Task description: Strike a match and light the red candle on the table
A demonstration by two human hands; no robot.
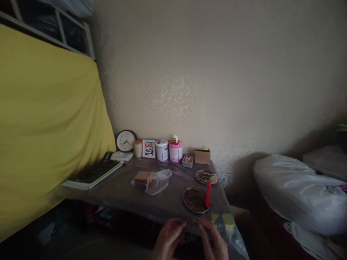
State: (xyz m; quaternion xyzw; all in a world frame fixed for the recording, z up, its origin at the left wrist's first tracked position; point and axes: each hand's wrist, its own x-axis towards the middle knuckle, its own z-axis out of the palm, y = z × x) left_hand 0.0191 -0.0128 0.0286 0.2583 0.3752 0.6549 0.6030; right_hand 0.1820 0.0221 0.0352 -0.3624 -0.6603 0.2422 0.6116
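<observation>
My left hand (170, 234) and my right hand (213, 236) are close together at the table's near edge, fingertips pinched towards each other. A small thin piece shows at the right fingertips, too small and dim to name. Whether the left fingertips hold anything, I cannot make out. Just beyond them lies a round metal plate (193, 207) with a dark brown surface. A red stick-like piece (208, 195), perhaps a candle, stands upright at its right side. Behind it, a second round plate (199, 172) carries a bundle of thin pale sticks (211, 178).
On the dark table (119, 187) lie a brown ridged block (142, 177), a clear plastic bag (160, 182) and a large book (93, 175). Along the wall stand a clock (126, 141), a panda picture (149, 148), two tubs (162, 151) and a cardboard box (202, 156).
</observation>
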